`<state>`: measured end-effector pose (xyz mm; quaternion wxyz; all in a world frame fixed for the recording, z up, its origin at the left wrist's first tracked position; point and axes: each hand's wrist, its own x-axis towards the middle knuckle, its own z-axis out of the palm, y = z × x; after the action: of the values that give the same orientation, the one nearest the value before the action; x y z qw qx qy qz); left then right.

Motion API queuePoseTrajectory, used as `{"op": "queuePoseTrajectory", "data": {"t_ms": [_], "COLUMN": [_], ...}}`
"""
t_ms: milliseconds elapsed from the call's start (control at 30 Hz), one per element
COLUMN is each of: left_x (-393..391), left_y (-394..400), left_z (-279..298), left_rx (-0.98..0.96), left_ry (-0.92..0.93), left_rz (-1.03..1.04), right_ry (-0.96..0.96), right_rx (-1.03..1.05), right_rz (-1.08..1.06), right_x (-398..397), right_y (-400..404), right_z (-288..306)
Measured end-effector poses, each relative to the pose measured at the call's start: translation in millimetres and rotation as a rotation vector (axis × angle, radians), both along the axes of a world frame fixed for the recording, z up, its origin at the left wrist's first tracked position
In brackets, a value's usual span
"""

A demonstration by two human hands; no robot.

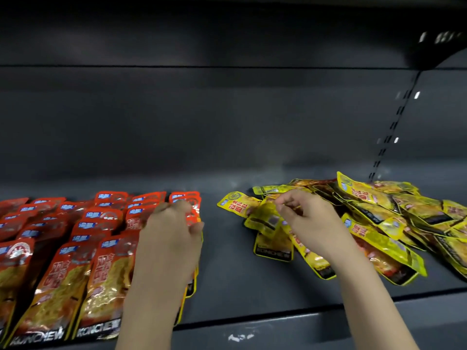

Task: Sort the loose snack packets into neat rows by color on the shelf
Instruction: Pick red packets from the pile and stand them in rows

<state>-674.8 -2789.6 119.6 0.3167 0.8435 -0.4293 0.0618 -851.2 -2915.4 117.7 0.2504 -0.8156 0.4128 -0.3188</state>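
Red snack packets (83,238) lie in overlapping rows on the left part of the dark shelf (227,269). My left hand (174,231) rests on the rightmost red row, fingers curled over the top packets there (188,200). A loose heap of yellow packets (384,218) covers the right part of the shelf. My right hand (305,218) is at the heap's left edge, its fingertips pinching a yellow packet (267,218). Another yellow packet (236,202) lies flat just left of it.
A bare strip of shelf separates the red rows from the yellow heap. The shelf's front lip (252,322) runs along the bottom. A slotted upright (394,127) stands at the back right, and the shelf above (227,29) hangs overhead.
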Motion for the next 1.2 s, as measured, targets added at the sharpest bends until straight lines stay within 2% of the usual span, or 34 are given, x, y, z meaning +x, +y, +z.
{"op": "queuePoseTrajectory", "data": {"t_ms": [100,267,367,567,700,867,1033,1200], "left_x": [-35,-103,-145,-184,-199,-206,-210,-213], "left_y": [-24,-66,-89,-117,-131,-146,-150,-152], "left_z": [11,0,-15,-33,-31,-26,-25,-23], "left_rx": [-0.085,0.116,0.197,0.189,0.308,0.371,0.301,0.351], "left_ry": [0.035,-0.003,-0.011,-0.008,-0.035,0.051,0.184,0.227], "left_rz": [-0.167,-0.684,-0.825,-0.519,-0.328,-0.299,-0.259,-0.251], "right_ry": [-0.034,-0.094,-0.1,-0.122,-0.134,-0.103,-0.108,-0.111], "right_rx": [-0.001,0.021,0.02,0.037,0.037,0.045,0.064,0.081], "right_rz": [-0.017,-0.068,-0.118,-0.146,-0.122,-0.1,-0.081,-0.049], "right_x": [-29,-82,-114,-161,-181,-202,-222,-233], "right_y": [-10,-30,-40,-56,-65,-74,-78,-79], "right_z": [6,8,3,-5,-9,-14,-18,-20]}}
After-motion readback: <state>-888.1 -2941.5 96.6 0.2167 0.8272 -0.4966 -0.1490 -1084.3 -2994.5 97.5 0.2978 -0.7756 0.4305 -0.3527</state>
